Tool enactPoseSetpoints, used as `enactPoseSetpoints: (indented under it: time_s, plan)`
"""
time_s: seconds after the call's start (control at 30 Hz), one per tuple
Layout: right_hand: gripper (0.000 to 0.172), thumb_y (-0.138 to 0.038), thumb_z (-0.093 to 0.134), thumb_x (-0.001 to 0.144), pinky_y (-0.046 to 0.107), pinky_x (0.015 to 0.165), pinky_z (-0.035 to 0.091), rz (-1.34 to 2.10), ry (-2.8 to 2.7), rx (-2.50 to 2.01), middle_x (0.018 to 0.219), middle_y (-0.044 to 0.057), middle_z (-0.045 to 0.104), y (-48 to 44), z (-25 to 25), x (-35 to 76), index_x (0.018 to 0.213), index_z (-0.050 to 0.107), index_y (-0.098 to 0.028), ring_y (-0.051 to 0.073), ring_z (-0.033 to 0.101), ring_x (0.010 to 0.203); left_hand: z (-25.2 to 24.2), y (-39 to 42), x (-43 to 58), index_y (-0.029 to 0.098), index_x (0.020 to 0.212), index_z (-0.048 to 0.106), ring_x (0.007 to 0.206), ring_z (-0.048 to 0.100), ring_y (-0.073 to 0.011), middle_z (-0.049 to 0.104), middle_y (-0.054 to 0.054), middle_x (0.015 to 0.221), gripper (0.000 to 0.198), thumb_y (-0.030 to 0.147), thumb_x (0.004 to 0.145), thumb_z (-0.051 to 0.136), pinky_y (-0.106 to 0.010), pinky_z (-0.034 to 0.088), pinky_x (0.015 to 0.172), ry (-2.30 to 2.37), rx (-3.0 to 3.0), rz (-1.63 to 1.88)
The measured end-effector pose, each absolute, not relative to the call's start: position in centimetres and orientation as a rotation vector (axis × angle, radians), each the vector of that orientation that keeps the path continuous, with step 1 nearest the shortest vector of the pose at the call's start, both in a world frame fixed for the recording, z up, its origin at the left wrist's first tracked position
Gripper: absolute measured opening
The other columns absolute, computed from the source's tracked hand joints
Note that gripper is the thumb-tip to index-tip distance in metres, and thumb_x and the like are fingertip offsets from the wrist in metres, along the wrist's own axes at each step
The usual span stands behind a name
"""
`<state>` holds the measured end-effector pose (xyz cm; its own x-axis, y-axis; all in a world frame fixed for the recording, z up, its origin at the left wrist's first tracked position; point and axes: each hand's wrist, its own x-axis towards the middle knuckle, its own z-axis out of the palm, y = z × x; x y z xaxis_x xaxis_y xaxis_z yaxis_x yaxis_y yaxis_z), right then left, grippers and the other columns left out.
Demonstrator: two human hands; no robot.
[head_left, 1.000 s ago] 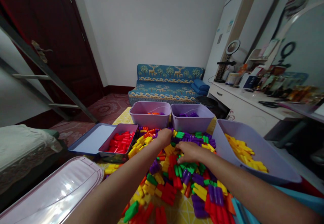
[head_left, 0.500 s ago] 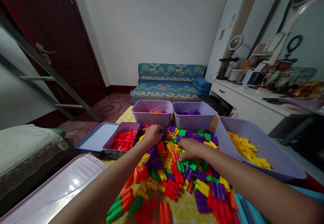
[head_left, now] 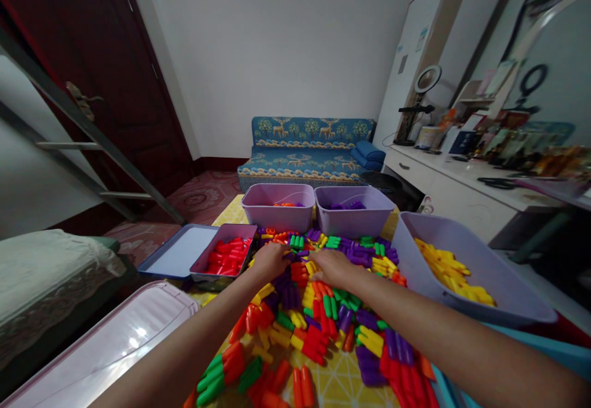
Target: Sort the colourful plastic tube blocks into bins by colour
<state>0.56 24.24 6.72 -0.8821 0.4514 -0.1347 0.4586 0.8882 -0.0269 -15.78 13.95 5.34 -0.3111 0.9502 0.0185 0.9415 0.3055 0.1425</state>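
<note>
Bullet-shaped plastic building blocks in red, orange, yellow, green and purple lie in a loose heap over the table; a red and orange cluster (head_left: 315, 343) lies near the front. My left hand (head_left: 271, 261) reaches into the far left part of the heap, fingers curled down. A purple block shows at its fingertips, but what they hold is mostly hidden. Just to its right, my right hand (head_left: 336, 268) is bent over the heap, with a yellow block (head_left: 312, 268) between thumb and fingers. A small gap separates the two hands.
Two lilac bins stand at the back, the left one (head_left: 277, 216) with orange pieces, the right one (head_left: 355, 222) with purple. A larger bin (head_left: 498, 285) at right holds yellow blocks. A box (head_left: 199, 265) of red blocks and a pale lid (head_left: 111, 346) are at left.
My left hand has drawn back slightly toward me and left, uncovering green blocks. My right hand has shifted left, onto the yellow block.
</note>
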Motion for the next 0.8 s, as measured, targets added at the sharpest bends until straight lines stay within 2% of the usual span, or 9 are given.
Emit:
enactPoseSetpoints:
  time_s: [0.17, 0.3, 0.4, 0.5, 0.6, 0.63, 0.7, 0.8]
  plan:
    - [0.043, -0.048, 0.07, 0.07, 0.034, 0.076, 0.049, 0.013, 2.871, 0.9, 0.1, 0.015, 0.07, 24.2, 7.4, 0.7, 0.101, 0.067, -0.018, 0.03, 0.065, 0.095, 4.8, 13.8, -15.6, 0.027, 0.114, 0.064, 0.101, 0.064, -0.0239, 0.07, -0.007, 0.107, 0.035, 0.028, 0.079, 0.057, -0.032, 0.048, 0.084, 2.443, 1.785, 0.19]
    - [0.034, -0.046, 0.068, 0.073, 0.033, 0.074, 0.049, 0.074, 2.87, 0.969, 0.1, 0.015, 0.07, 24.8, 8.5, 1.6, 0.093, 0.07, -0.019, 0.029, 0.066, 0.094, 4.7, 13.1, -15.6, 0.031, 0.113, 0.065, 0.104, 0.062, -0.0203, 0.068, -0.004, 0.109, 0.034, 0.028, 0.079, 0.06, -0.028, 0.046, 0.088, 2.382, 1.802, 0.269]
    - [0.03, -0.045, 0.062, 0.076, 0.031, 0.07, 0.047, 0.066, 2.99, 1.071, 0.094, 0.013, 0.07, 26.8, 10.2, 3.4, 0.088, 0.068, -0.018, 0.027, 0.066, 0.087, 6.3, 12.8, -16.5, 0.029, 0.11, 0.067, 0.099, 0.062, -0.0195, 0.068, -0.004, 0.106, 0.03, 0.029, 0.082, 0.057, -0.027, 0.046, 0.085, 2.421, 1.87, 0.397]
    - [0.026, -0.043, 0.06, 0.078, 0.028, 0.065, 0.046, -0.181, 3.232, 1.242, 0.078, 0.008, 0.07, 30.5, 12.6, 6.8, 0.076, 0.064, -0.018, 0.022, 0.066, 0.074, 9.7, 13.3, -18.6, 0.025, 0.111, 0.066, 0.097, 0.061, -0.019, 0.067, -0.005, 0.108, 0.03, 0.028, 0.084, 0.053, -0.025, 0.046, 0.084, 2.493, 1.985, 0.623]
    - [0.025, -0.041, 0.057, 0.079, 0.027, 0.056, 0.046, -0.686, 3.296, 1.521, 0.078, 0.007, 0.07, 34.4, 14.7, 11.5, 0.088, 0.06, -0.018, 0.017, 0.064, 0.057, 13.8, 14.8, -21.5, 0.023, 0.114, 0.065, 0.096, 0.06, -0.0186, 0.066, -0.005, 0.109, 0.033, 0.027, 0.085, 0.051, -0.026, 0.045, 0.085, 2.628, 2.031, 0.802]
    - [0.023, -0.04, 0.057, 0.079, 0.028, 0.054, 0.046, -0.743, 3.246, 1.643, 0.076, 0.007, 0.07, 35.4, 15.2, 13.2, 0.088, 0.059, -0.019, 0.018, 0.064, 0.055, 14.8, 15.5, -22.5, 0.023, 0.118, 0.063, 0.097, 0.059, -0.0186, 0.065, -0.005, 0.113, 0.035, 0.027, 0.086, 0.05, -0.026, 0.044, 0.086, 2.694, 2.004, 0.824]
    - [0.02, -0.038, 0.057, 0.078, 0.03, 0.055, 0.046, -0.619, 3.167, 1.835, 0.072, 0.008, 0.069, 36.9, 15.6, 16.3, 0.087, 0.059, -0.02, 0.019, 0.064, 0.054, 16.2, 16.7, -24.0, 0.022, 0.123, 0.059, 0.103, 0.057, -0.0194, 0.062, -0.006, 0.121, 0.038, 0.027, 0.087, 0.048, -0.027, 0.042, 0.089, 2.834, 1.877, 0.758]
    - [0.016, -0.036, 0.058, 0.078, 0.034, 0.057, 0.046, -0.454, 3.044, 1.928, 0.072, 0.011, 0.07, 38.0, 14.6, 19.9, 0.081, 0.062, -0.021, 0.021, 0.064, 0.054, 15.9, 18.3, -25.2, 0.021, 0.119, 0.062, 0.101, 0.059, -0.0208, 0.067, -0.006, 0.113, 0.036, 0.028, 0.087, 0.049, -0.027, 0.043, 0.085, 2.886, 1.716, 0.567]
